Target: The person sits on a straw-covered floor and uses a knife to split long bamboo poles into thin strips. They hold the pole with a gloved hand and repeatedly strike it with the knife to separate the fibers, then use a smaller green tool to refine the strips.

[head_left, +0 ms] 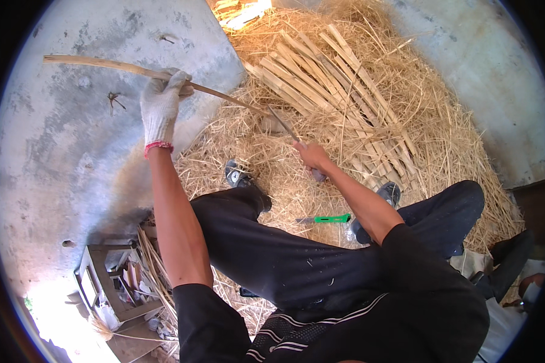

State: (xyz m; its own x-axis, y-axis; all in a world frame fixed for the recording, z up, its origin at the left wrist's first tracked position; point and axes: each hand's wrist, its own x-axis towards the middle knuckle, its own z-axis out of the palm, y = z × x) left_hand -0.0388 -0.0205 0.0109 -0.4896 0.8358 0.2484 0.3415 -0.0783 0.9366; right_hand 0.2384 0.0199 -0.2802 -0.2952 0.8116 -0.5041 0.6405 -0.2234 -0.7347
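Observation:
My left hand (pixel 162 109), in a white knit glove with a red cuff, is closed around a long thin bamboo strip (pixel 106 63). The strip slants down to the right, and its darker far end comes near the blade of a knife (pixel 283 124). My bare right hand (pixel 312 156) grips the knife's handle, with the blade pointing up and left. Whether the blade touches the strip, I cannot tell. Below my right hand, a green-handled tool (pixel 333 218) with a narrow dark blade lies on the shavings between my legs.
Pale shavings (pixel 224 133) cover the floor around my shoes. A stack of split bamboo strips (pixel 330 78) lies on them ahead right. Grey walls rise at left (pixel 60 157) and right (pixel 496 78). A wooden frame (pixel 140 310) with scraps stands lower left. Part of another person (pixel 507 260) shows lower right.

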